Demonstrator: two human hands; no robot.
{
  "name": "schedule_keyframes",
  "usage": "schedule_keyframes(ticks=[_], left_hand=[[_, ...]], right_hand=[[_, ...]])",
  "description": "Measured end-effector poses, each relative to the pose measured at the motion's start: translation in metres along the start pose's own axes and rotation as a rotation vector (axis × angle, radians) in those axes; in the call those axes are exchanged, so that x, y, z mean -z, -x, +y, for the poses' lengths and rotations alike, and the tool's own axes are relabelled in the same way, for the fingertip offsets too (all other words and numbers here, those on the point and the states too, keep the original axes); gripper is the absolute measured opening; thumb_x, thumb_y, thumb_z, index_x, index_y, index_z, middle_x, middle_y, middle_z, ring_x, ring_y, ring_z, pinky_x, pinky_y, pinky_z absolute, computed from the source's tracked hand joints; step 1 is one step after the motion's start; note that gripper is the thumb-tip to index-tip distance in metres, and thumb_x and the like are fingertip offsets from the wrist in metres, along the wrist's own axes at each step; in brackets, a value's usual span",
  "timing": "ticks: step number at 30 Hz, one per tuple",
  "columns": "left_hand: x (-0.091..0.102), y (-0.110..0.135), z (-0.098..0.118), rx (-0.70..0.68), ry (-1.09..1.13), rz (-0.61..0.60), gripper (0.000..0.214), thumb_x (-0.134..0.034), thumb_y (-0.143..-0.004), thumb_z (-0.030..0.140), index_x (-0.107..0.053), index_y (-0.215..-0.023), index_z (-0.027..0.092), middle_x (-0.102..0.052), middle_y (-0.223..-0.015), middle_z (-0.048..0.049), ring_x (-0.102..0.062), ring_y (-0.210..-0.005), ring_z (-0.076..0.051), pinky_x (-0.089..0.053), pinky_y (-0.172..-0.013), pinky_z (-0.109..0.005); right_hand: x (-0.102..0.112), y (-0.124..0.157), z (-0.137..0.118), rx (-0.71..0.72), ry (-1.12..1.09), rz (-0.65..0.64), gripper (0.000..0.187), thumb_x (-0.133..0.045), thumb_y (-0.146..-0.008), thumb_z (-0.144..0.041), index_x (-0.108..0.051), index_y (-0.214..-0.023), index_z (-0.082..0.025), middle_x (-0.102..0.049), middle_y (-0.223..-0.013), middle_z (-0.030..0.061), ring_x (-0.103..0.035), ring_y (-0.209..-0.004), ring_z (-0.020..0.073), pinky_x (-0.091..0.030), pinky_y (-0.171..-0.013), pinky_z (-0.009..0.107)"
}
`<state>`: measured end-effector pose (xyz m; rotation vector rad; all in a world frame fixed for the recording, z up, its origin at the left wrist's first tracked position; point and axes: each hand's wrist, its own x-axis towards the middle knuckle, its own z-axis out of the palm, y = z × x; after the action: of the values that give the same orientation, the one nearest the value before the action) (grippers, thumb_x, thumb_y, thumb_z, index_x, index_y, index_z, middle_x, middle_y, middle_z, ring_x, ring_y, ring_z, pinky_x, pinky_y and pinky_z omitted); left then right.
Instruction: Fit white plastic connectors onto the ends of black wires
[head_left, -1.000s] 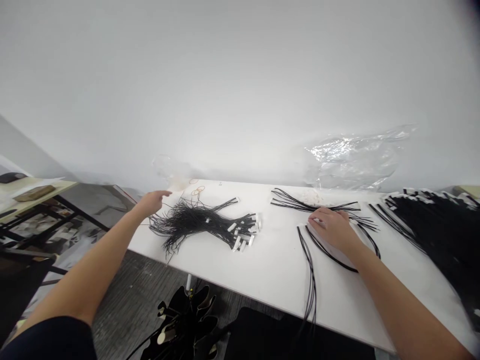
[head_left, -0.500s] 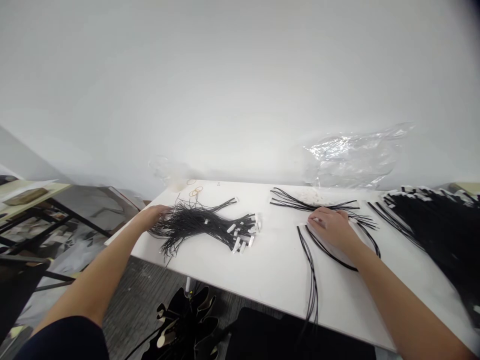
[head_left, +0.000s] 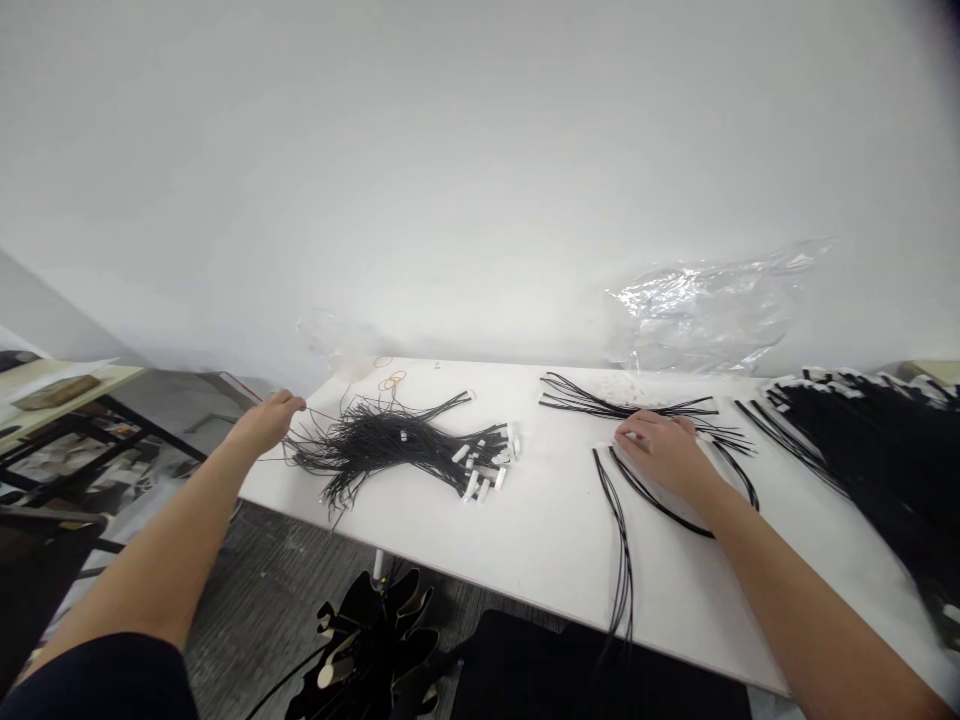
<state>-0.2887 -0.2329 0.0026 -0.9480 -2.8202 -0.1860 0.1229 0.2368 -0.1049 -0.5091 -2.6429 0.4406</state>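
Note:
My left hand (head_left: pixel 271 420) is raised at the table's left end, its fingers closed in a pinch. Thin strands from a pile of black wires (head_left: pixel 375 440) run toward its fingertips, but what it pinches is too small to make out. White connectors (head_left: pixel 480 470) cap the pile's right side. On the right, my right hand (head_left: pixel 658 450) rests low over the table, fingers closed on a black cable (head_left: pixel 660 515) near a small white end piece. That cable curves in a loop beneath the wrist. More black cables (head_left: pixel 621 545) hang over the front edge; others (head_left: pixel 577 398) lie behind the hand.
A large heap of black cables (head_left: pixel 877 450) with white ends covers the table's right side. Clear plastic bags (head_left: pixel 705 310) lean on the back wall. Rubber bands (head_left: pixel 392 380) lie behind the pile. A black chair (head_left: pixel 517 670) stands at the front edge.
My left hand has moved left and slightly up from the pile's left end, its fingers now pinched. The right hand has stayed nearly in place.

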Motion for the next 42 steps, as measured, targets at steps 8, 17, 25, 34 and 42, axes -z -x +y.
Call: schedule_keyframes(ticks=[8, 17, 25, 34, 42], left_hand=[[-0.004, 0.002, 0.02, -0.006, -0.119, -0.063, 0.036, -0.04, -0.08, 0.021, -0.052, -0.112, 0.01, -0.051, -0.115, -0.0169, -0.047, -0.107, -0.028, -0.035, -0.095, -0.046], [-0.02, 0.008, 0.15, -0.575, 0.04, -0.386, 0.029, -0.038, -0.085, 0.034, -0.063, -0.093, 0.02, -0.062, -0.093, -0.0056, -0.056, -0.086, -0.018, -0.043, -0.08, -0.029], [-0.025, 0.0, 0.145, -0.551, -0.099, -0.492, 0.035, -0.041, -0.078, 0.019, -0.061, -0.107, 0.02, -0.061, -0.105, -0.0087, -0.055, -0.098, -0.022, -0.04, -0.086, -0.034], [-0.002, -0.007, 0.156, -0.587, -0.06, -0.5, 0.016, -0.048, -0.071, 0.026, -0.054, -0.082, 0.017, -0.058, -0.083, -0.0065, -0.052, -0.076, -0.018, -0.039, -0.069, -0.027], [0.018, -0.031, 0.147, -0.408, 0.167, -0.753, 0.027, -0.05, -0.075, 0.043, -0.055, -0.079, 0.017, -0.057, -0.078, -0.0035, -0.052, -0.072, -0.016, -0.04, -0.067, -0.024]], right_hand=[[-0.003, 0.0, 0.002, 0.023, 0.033, 0.02, 0.028, -0.037, -0.085, -0.032, -0.062, -0.076, -0.022, -0.064, -0.091, 0.001, -0.055, -0.074, 0.0129, -0.025, -0.077, 0.033], [-0.002, 0.002, -0.001, 0.006, 0.002, -0.004, 0.024, -0.04, -0.085, -0.032, -0.061, -0.076, -0.023, -0.063, -0.092, -0.0014, -0.055, -0.076, 0.0116, -0.023, -0.081, 0.035], [0.003, 0.002, -0.006, -0.03, -0.022, -0.029, 0.023, -0.041, -0.085, -0.031, -0.061, -0.075, -0.023, -0.062, -0.091, -0.0025, -0.056, -0.078, 0.0116, -0.023, -0.083, 0.035], [0.008, 0.001, -0.01, -0.041, -0.012, -0.047, 0.023, -0.041, -0.084, -0.03, -0.06, -0.074, -0.022, -0.062, -0.091, -0.0016, -0.056, -0.079, 0.0125, -0.024, -0.084, 0.036], [0.005, 0.001, -0.007, -0.019, 0.0, -0.01, 0.023, -0.041, -0.084, -0.029, -0.061, -0.074, -0.022, -0.062, -0.089, -0.0016, -0.056, -0.076, 0.0111, -0.024, -0.082, 0.034]])
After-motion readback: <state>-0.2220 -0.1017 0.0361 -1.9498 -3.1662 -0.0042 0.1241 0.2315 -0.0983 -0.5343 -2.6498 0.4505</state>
